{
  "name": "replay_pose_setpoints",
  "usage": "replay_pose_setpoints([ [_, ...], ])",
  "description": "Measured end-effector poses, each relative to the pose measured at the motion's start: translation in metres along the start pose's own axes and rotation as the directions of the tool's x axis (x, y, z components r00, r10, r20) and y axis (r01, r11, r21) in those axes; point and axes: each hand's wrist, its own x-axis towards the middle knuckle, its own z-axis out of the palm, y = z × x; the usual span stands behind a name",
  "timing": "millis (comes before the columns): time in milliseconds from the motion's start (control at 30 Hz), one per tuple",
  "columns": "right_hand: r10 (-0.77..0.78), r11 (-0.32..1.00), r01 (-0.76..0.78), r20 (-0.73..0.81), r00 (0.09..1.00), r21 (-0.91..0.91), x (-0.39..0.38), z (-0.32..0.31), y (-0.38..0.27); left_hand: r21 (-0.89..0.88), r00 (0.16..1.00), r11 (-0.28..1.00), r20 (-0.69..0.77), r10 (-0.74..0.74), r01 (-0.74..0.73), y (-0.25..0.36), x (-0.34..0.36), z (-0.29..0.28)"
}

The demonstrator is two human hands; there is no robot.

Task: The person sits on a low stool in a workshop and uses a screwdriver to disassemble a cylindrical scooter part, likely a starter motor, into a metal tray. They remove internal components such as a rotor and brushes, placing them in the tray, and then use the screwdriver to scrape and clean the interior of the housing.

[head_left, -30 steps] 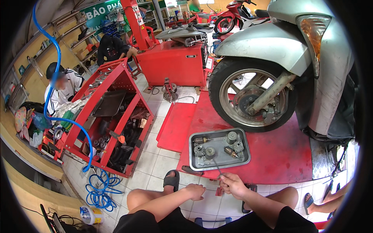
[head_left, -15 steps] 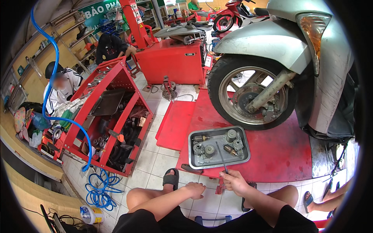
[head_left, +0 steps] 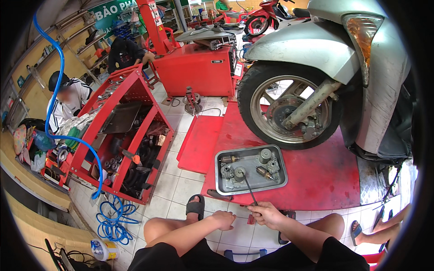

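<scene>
My right hand (head_left: 266, 216) grips a thin dark metal rod (head_left: 249, 192) whose tip reaches the round metal part (head_left: 239, 173) in a steel tray (head_left: 281, 169). Around it in the tray lie a metal housing (head_left: 227, 171), an upright cylinder (head_left: 265, 155) and two copper-wound armatures (head_left: 264, 173). The tray sits on a red platform (head_left: 323, 180) below a silver scooter's front wheel (head_left: 289, 108). My left hand (head_left: 223, 220) hangs low, left of my right one, its fingers loosely bent and apart, with nothing visible in them.
A red tool cart (head_left: 147, 113), blue hose coils (head_left: 115, 219) and a bucket (head_left: 104, 248) are to my left. Two people (head_left: 68, 101) work behind the cart. A red machine (head_left: 194, 74) stands ahead, and someone's feet (head_left: 357, 232) are at my right.
The rod in my right hand has shifted, its tip moving among the tray's parts and now resting at the round part. My left hand stays low. The view has shifted slightly.
</scene>
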Motion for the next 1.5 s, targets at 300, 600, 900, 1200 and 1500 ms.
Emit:
replay_pose_setpoints([
  [300, 0.014, 1.000, -0.014, 0.005, 1.000, 0.013, 0.000, -0.001, -0.001, 0.002, 1.000, 1.000, -0.009, 0.007, -0.007, -0.001, 0.000, 0.001],
  [600, 0.035, 0.995, -0.032, -0.027, 0.999, 0.090, 0.001, -0.003, -0.001, 0.010, 0.999, 1.000, -0.029, 0.019, -0.019, -0.002, 0.001, 0.003],
  [900, -0.016, 0.997, 0.022, -0.082, 0.997, 0.079, -0.001, -0.002, 0.000, 0.000, 0.999, 1.000, -0.031, 0.020, -0.020, -0.002, 0.012, 0.012],
  [1200, -0.393, 0.920, 0.389, -0.099, 0.914, -0.055, -0.013, 0.014, -0.007, -0.013, 0.999, 1.000, -0.051, 0.006, -0.006, 0.001, 0.005, 0.006],
  [1500, -0.584, 0.726, 0.492, -0.054, 0.810, -0.480, -0.017, 0.016, -0.015, -0.010, 0.999, 1.000, -0.036, 0.014, -0.014, 0.007, 0.011, 0.004],
])
